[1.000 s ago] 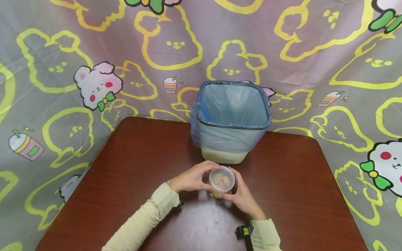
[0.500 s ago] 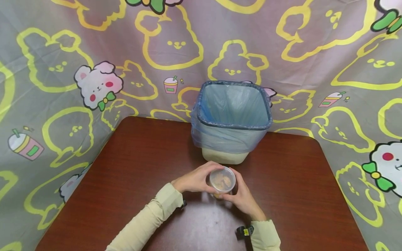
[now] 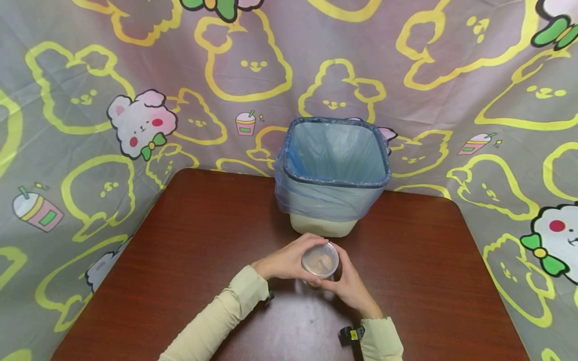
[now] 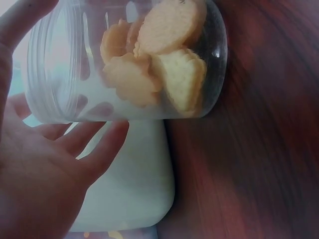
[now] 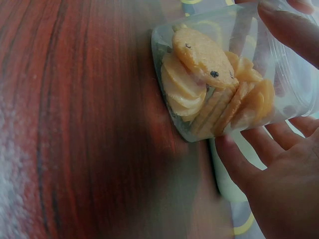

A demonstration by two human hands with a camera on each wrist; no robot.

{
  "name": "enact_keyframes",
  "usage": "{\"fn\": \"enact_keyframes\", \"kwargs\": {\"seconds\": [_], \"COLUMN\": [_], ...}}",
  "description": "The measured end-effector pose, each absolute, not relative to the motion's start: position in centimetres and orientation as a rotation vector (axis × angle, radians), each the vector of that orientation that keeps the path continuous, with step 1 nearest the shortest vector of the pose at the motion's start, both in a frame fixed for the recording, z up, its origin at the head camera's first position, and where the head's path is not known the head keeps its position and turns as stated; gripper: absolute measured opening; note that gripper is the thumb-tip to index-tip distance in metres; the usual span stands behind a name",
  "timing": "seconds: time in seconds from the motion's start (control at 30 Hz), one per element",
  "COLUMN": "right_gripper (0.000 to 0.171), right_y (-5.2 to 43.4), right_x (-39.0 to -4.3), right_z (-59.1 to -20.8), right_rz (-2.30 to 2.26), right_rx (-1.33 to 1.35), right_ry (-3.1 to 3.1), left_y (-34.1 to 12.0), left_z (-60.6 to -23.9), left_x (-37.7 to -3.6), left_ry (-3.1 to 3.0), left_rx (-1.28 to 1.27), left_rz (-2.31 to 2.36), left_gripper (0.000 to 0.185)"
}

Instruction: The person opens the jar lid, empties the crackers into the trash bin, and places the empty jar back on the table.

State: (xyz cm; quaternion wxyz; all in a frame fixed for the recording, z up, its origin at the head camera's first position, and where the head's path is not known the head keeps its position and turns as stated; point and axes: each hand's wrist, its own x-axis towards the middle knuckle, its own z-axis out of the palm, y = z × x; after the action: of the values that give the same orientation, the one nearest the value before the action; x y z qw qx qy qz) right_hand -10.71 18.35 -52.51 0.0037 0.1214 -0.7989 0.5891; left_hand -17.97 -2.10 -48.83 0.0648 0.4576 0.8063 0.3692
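A clear plastic jar [image 3: 320,259] stands upright between my two hands at the middle of the table, a translucent lid on top. Cookies [image 4: 174,30] of several shapes lie in its lower part; one round cookie [image 5: 204,55] has dark specks. My left hand [image 3: 289,258] grips the jar's lid end from the left, thumb toward me and fingers on the far side. From the right, my right hand [image 3: 354,288] holds the jar, its thumb on the near side below the lid. The base is at the tabletop; whether it touches, I cannot tell.
Just behind the jar stands a cream bin [image 3: 322,226] with a blue plastic liner [image 3: 325,200] folded over its rim. The brown wooden table [image 3: 217,215] meets a patterned cloth [image 3: 253,45] at the back and sides.
My left hand has turned around the lid and shifted slightly right, its thumb now close to the right thumb. The right hand and the jar have stayed nearly in place.
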Motion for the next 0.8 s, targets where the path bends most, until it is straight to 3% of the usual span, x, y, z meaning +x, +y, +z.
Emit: {"fn": "enact_keyframes", "kwargs": {"seconds": [0.37,0.6,0.8], "right_gripper": [0.094,0.091,0.092], "right_y": [18.3,17.4,17.4], "right_x": [-10.6,-9.5,-9.5], "right_z": [-52.4,-48.9,-48.8], "right_rz": [1.801,1.75,1.811], "right_rx": [0.365,0.343,0.348], "right_ry": [-2.522,-2.562,-2.537], "left_y": [-1.9,-1.9,-1.9], "left_z": [-48.9,-48.9,-49.0], "left_x": [-17.8,-17.8,-17.9], "left_ry": [2.408,2.405,2.398], "left_rx": [1.327,1.316,1.33], "left_rz": [1.135,1.135,1.12], "left_gripper": [0.096,0.1,0.102]}}
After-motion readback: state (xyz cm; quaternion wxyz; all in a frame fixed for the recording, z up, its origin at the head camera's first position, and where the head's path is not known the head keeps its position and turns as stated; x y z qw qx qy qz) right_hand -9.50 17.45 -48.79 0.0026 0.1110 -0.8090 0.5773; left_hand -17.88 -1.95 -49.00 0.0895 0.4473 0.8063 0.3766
